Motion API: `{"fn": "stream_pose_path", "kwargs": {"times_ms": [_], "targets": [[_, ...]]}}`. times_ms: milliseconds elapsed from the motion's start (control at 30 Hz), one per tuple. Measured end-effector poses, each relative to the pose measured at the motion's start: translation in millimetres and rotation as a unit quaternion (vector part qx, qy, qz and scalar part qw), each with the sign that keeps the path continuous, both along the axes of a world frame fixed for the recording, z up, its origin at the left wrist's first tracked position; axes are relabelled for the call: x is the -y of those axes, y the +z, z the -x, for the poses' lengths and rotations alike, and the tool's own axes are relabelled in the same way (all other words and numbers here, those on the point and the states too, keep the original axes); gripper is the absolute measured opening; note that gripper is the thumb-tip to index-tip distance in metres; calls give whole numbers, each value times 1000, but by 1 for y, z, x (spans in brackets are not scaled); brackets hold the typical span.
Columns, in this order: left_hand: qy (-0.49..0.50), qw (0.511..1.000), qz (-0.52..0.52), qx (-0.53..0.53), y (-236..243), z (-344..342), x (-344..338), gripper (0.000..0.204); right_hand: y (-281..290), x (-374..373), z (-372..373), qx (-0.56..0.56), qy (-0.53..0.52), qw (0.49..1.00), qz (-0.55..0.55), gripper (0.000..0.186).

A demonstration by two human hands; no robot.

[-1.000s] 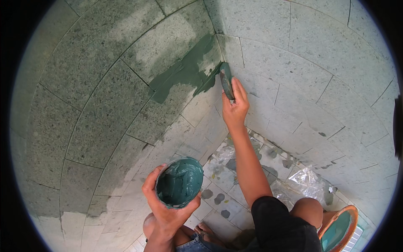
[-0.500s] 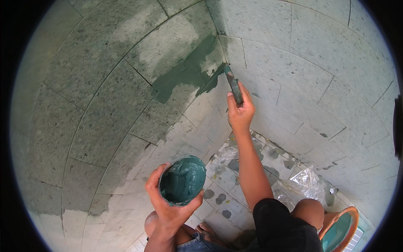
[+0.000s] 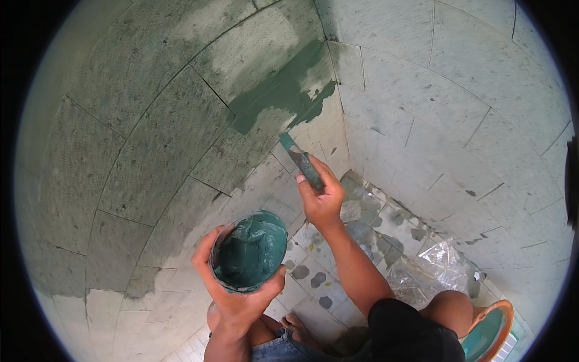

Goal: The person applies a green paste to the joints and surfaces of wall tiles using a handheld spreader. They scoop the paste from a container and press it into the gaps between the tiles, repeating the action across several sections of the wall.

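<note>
Low at the centre, my left hand (image 3: 235,301) grips a round tub (image 3: 247,250) of thick teal-green paste, its open top facing up. Above and right of the tub, my right hand (image 3: 324,202) holds a small flat applicator (image 3: 297,155) coated in green paste, angled up-left. Its tip is just below a ragged patch of fresh green paste (image 3: 271,96) spread on the left stone-tiled wall (image 3: 145,157); I cannot tell if it touches the wall. The patch reaches almost to the corner where the pale right wall (image 3: 440,133) meets it.
On the spotted tiled floor (image 3: 313,289) in the corner lies crumpled clear plastic (image 3: 440,265). An orange-rimmed container (image 3: 497,308) with teal liquid stands at the lower right, beside my knee. My bare foot shows at the bottom.
My right hand and the applicator have pulled down and left, away from the corner and the upper patch. My left hand and tub have shifted a little down and left.
</note>
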State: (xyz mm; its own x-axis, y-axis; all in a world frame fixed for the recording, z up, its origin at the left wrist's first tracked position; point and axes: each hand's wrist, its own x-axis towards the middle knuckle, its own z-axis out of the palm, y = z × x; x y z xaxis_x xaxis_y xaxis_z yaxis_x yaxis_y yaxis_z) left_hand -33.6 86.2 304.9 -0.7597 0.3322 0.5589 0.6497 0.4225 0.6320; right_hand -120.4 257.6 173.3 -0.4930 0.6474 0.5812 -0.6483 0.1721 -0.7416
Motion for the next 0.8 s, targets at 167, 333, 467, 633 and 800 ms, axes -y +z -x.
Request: {"fn": "stream_pose_path", "kwargs": {"times_ms": [167, 333, 467, 633, 800], "targets": [[12, 1000, 3, 0, 5, -4, 8, 95, 6, -9, 3, 3, 33, 989, 141, 47], [13, 1000, 7, -2, 7, -6, 14, 97, -2, -1, 13, -86, 52, 983, 154, 51], [20, 1000, 9, 7, 9, -11, 19, 97, 4, 11, 20, -51, 10, 989, 138, 54], [16, 1000, 9, 3, 11, -13, 24, 97, 3, 30, 31, -3, -159, 982, -98, 51], [16, 1000, 2, 5, 12, -14, 24, 96, 0, 43, 19, -5, -110, 988, -106, 51]]}}
